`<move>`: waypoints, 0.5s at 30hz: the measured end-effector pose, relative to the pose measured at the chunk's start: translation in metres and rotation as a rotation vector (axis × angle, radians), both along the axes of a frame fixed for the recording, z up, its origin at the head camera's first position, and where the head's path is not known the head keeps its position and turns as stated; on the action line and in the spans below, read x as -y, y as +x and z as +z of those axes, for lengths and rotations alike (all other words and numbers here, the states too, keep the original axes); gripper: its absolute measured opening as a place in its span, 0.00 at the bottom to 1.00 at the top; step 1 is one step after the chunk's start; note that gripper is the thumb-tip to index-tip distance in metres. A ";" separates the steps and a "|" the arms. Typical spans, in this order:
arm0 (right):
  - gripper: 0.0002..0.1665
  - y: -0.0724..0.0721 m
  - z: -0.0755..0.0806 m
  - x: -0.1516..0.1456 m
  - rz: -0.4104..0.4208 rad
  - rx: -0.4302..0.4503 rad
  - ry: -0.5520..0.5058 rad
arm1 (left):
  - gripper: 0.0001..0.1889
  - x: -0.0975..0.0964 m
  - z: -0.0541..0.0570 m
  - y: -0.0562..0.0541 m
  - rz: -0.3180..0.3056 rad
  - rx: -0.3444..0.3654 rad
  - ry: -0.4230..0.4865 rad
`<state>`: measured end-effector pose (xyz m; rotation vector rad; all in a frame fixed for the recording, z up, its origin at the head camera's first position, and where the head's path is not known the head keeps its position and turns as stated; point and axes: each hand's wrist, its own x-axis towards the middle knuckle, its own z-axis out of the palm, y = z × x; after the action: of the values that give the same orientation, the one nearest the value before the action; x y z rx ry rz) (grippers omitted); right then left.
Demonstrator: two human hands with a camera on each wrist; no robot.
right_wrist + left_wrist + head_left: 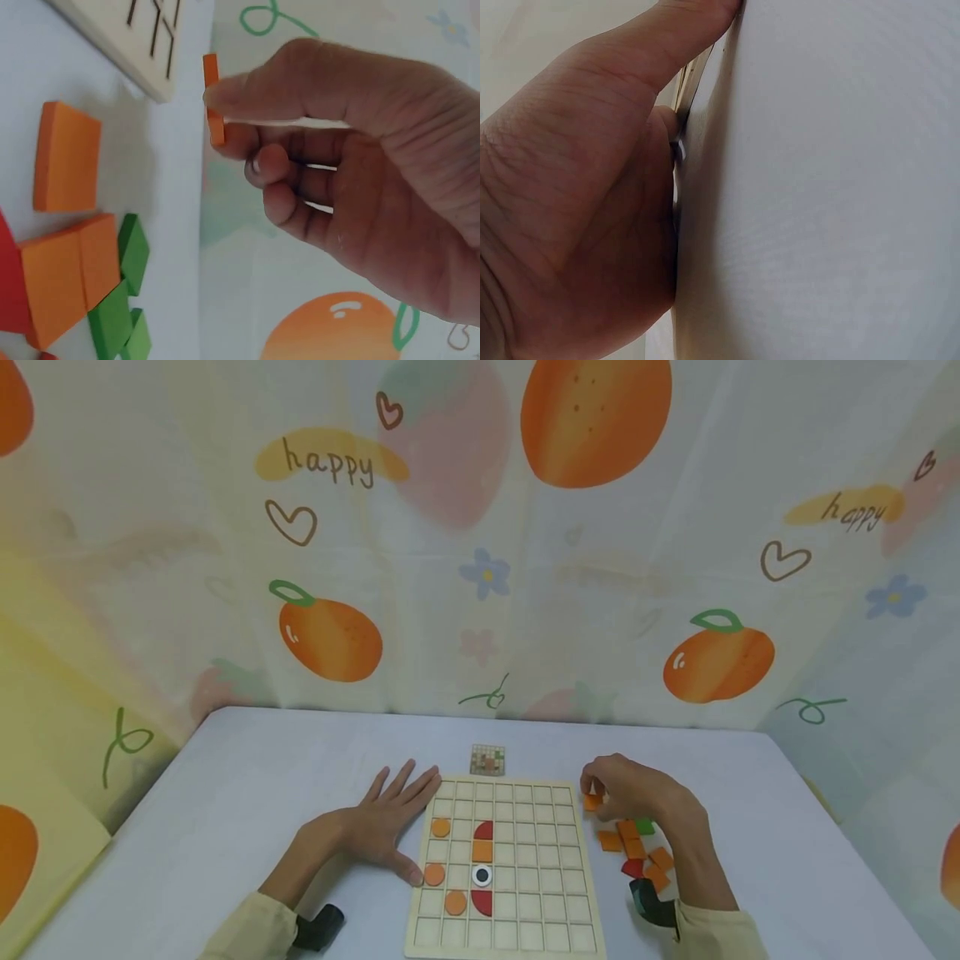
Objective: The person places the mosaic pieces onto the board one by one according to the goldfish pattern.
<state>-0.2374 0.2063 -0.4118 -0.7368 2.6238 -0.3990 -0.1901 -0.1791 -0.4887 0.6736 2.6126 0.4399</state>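
Observation:
A pale wooden grid board (535, 860) lies on the white table, with orange round pieces (455, 903), red quarter-round pieces (483, 904), an orange square (482, 851) and a white piece with a black dot (482, 876) in its cells. My left hand (382, 822) rests spread at the board's left edge, thumb and fingertips touching it. Right of the board, my right hand (633, 789) pinches an orange square tile (212, 71) between thumb and index finger. In the right wrist view this tile is held edge-on, above the table, and the other fingers are curled.
Loose orange tiles (610, 841), green pieces (644, 827) and a red piece (633, 868) lie on the table right of the board. A small patterned card (487, 760) lies behind the board. A fruit-printed cloth (450, 610) hangs beyond the table.

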 end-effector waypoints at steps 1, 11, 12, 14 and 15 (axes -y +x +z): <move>0.12 0.001 0.001 0.001 0.008 -0.003 0.000 | 0.74 0.000 0.000 0.000 0.000 0.003 0.001; 0.12 0.014 0.010 0.025 0.086 0.023 -0.042 | 0.73 -0.002 0.001 0.001 0.009 0.001 -0.009; 0.12 0.016 0.010 0.029 0.100 0.030 -0.052 | 0.73 -0.002 0.000 0.000 0.008 -0.002 -0.010; 0.12 0.019 0.010 0.038 0.126 0.036 -0.055 | 0.73 -0.002 0.000 0.000 0.007 -0.006 -0.011; 0.11 0.020 0.009 0.043 0.137 0.040 -0.058 | 0.73 -0.001 -0.001 0.000 0.006 -0.006 -0.010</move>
<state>-0.2170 0.1633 -0.4030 -0.9116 2.5157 -0.4462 -0.1898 -0.1777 -0.4894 0.6647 2.6219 0.4266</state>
